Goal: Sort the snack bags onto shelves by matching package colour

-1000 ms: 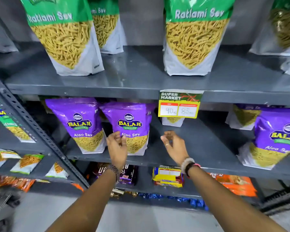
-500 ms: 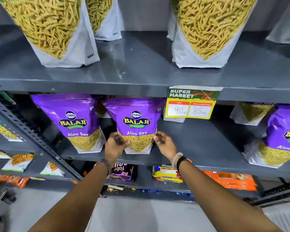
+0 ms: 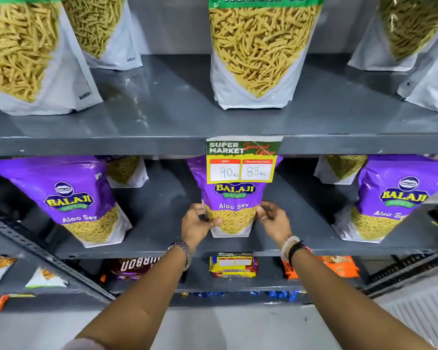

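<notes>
A purple Aloo Sev bag (image 3: pixel 234 210) stands upright on the middle grey shelf (image 3: pixel 162 246), its top partly hidden behind a yellow price tag (image 3: pixel 240 164). My left hand (image 3: pixel 196 224) grips the bag's lower left edge and my right hand (image 3: pixel 274 221) grips its lower right edge. Two more purple bags stand on the same shelf, one at the left (image 3: pixel 71 200) and one at the right (image 3: pixel 392 198). Green Ratlami Sev bags fill the shelf above, one in the middle (image 3: pixel 258 54) and one at the left (image 3: pixel 28 59).
The upper shelf's front lip (image 3: pixel 111 145) hangs just above the held bag. Behind the purple bags stand further pouches (image 3: pixel 125 171). The lower shelf holds a yellow pack (image 3: pixel 233 267), a brown pack (image 3: pixel 137 267) and orange bags (image 3: pixel 339 266). A slotted rack post (image 3: pixel 43 256) runs diagonally at left.
Both hands closed on the middle purple bag's lower edges and slid it to the right along the shelf, away from the left purple bag, until it stood under the price tag. The view moved closer.
</notes>
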`<action>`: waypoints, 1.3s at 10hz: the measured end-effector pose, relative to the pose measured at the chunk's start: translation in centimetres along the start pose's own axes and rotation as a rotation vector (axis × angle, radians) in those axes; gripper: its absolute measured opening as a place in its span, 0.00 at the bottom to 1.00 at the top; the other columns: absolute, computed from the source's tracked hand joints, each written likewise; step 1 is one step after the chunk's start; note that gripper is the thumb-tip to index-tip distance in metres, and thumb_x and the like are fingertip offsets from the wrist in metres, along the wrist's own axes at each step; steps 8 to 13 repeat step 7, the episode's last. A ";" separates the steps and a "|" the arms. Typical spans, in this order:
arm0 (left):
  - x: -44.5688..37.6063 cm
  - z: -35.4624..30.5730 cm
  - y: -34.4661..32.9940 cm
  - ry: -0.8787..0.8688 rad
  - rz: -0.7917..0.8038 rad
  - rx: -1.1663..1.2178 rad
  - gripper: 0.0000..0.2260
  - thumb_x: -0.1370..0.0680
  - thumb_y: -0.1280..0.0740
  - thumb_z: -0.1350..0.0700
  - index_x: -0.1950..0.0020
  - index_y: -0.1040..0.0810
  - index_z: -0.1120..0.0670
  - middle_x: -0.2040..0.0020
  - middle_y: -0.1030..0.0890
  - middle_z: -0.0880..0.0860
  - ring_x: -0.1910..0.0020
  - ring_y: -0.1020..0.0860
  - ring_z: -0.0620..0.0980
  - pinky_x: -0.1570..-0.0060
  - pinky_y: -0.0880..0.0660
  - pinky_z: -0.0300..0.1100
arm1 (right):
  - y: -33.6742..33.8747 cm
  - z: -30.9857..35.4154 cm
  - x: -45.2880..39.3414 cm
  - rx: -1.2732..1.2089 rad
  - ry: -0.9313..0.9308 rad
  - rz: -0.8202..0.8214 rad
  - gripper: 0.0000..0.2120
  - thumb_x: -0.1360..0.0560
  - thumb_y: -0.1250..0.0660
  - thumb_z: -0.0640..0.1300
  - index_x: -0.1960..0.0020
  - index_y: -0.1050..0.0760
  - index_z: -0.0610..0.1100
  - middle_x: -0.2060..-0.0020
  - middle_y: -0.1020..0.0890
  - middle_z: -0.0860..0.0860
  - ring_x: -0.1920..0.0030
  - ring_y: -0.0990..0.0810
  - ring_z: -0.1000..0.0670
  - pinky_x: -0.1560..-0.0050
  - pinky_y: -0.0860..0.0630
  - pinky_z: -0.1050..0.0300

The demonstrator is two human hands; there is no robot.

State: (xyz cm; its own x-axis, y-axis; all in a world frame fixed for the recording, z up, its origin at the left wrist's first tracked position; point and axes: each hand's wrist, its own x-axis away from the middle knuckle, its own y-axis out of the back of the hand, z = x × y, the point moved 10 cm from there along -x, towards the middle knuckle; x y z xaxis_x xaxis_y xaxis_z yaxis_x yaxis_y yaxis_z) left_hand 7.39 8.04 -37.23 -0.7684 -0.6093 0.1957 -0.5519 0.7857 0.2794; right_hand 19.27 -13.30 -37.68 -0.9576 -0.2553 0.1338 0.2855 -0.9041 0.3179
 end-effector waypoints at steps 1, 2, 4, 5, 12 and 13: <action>0.2 0.0 -1.0 0.018 0.006 0.005 0.23 0.38 0.22 0.62 0.47 0.26 0.59 0.51 0.19 0.55 0.52 0.21 0.50 0.57 0.25 0.34 | 1.0 -0.2 0.1 -0.008 -0.008 -0.006 0.12 0.26 0.35 0.41 0.44 0.24 0.37 0.49 0.17 0.40 0.51 0.20 0.46 0.40 0.24 0.42; 0.5 0.0 -1.1 0.016 -0.021 -0.007 0.22 0.38 0.22 0.61 0.49 0.27 0.57 0.50 0.18 0.57 0.52 0.21 0.51 0.49 0.23 0.44 | 1.3 -0.3 0.2 -0.031 -0.012 -0.020 0.12 0.26 0.35 0.41 0.44 0.25 0.37 0.51 0.17 0.41 0.52 0.21 0.46 0.40 0.24 0.41; 1.6 -1.2 -1.3 -0.003 0.032 -0.068 0.25 0.34 0.24 0.62 0.41 0.30 0.60 0.44 0.20 0.57 0.52 0.22 0.51 0.50 0.25 0.43 | 1.3 0.3 0.7 0.021 -0.013 0.020 0.14 0.26 0.35 0.41 0.42 0.26 0.38 0.46 0.17 0.40 0.45 0.19 0.41 0.39 0.24 0.44; 3.4 -2.7 -0.1 -0.071 -0.010 -0.109 0.28 0.31 0.27 0.61 0.34 0.35 0.59 0.36 0.24 0.56 0.46 0.21 0.52 0.44 0.24 0.45 | 2.9 2.1 2.3 0.018 -0.001 -0.003 0.16 0.26 0.34 0.41 0.40 0.27 0.37 0.44 0.19 0.42 0.46 0.21 0.46 0.41 0.27 0.54; 11.4 -12.0 5.2 -0.653 -0.329 -0.258 0.09 0.25 0.38 0.60 0.45 0.29 0.53 0.38 0.23 0.54 0.37 0.26 0.46 0.39 0.27 0.45 | 10.5 15.6 12.0 -0.408 0.417 0.010 0.12 0.32 0.29 0.54 0.52 0.23 0.50 0.58 0.14 0.51 0.57 0.19 0.53 0.57 0.20 0.65; 11.4 -12.0 5.2 -0.653 -0.329 -0.258 0.09 0.25 0.38 0.60 0.45 0.29 0.53 0.38 0.23 0.54 0.37 0.26 0.46 0.39 0.27 0.45 | 10.5 15.6 12.0 -0.408 0.417 0.010 0.12 0.32 0.29 0.54 0.52 0.23 0.50 0.58 0.14 0.51 0.57 0.19 0.53 0.57 0.20 0.65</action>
